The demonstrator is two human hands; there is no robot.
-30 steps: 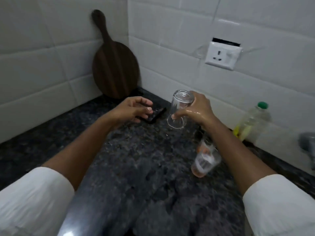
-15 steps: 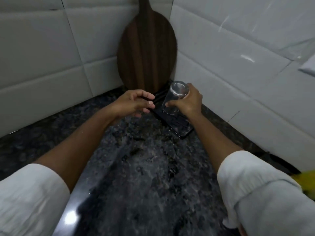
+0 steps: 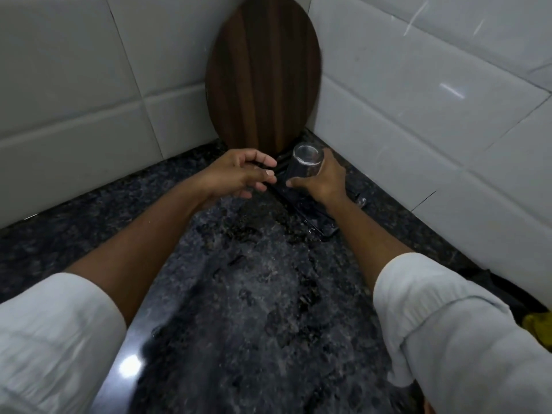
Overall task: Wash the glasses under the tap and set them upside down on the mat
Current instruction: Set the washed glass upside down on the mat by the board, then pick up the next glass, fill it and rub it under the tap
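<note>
A single head-worn wide-angle view looks forward and down along both forearms onto the dark surface (image 3: 254, 294), facing the tiled corner, close to it.

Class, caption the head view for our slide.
Right hand sets an upturned glass on the black mat; left hand hovers.

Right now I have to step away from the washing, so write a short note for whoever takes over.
Right hand grips a clear glass, base up, over the dark mat in the counter corner by the wooden board.
Left hand hovers beside it, fingers loosely curled, holding nothing.
Done: this glass is inverted at the mat.
Left: let go of it once it sits steady; whether it already rests there cannot be told. Any other glasses are out of view.
</note>
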